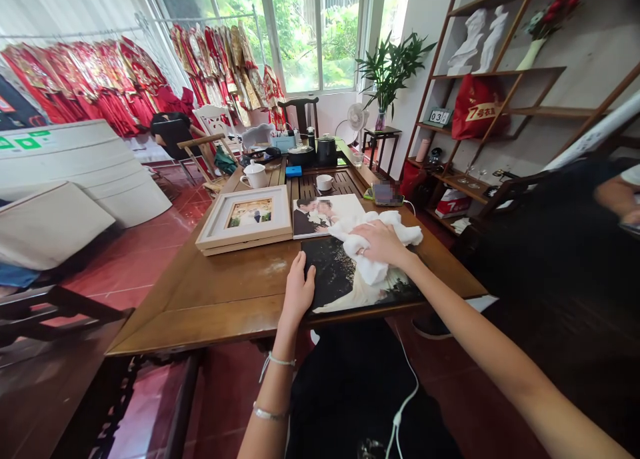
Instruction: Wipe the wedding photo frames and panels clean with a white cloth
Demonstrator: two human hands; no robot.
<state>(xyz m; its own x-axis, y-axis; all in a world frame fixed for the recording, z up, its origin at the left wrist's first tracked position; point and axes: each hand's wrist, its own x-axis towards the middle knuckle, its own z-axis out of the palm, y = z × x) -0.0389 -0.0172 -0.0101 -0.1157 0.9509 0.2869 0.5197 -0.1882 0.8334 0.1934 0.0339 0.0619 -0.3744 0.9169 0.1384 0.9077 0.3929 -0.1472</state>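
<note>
A dark photo panel (330,267), showing a pale gown, lies flat at the table's near edge. My left hand (299,287) is closed on its left side, the thumb along the border and the fingers at the edge. On the panel's upper right part, my right hand (381,242) grips a bunched white cloth (373,271) and presses it down. The cloth hides part of the picture and spreads over the corner of a second photo panel (305,227), which shows a couple. Left of that lies a pale wooden picture frame (210,236) with a photo inside.
The brown wooden table (220,306) also bears a white lidded mug (255,175), a small white cup (324,182), a phone (387,194) with a cable, and a black kettle (327,151). Another person's hand (620,202) shows at the right. Shelves (530,111) stand behind.
</note>
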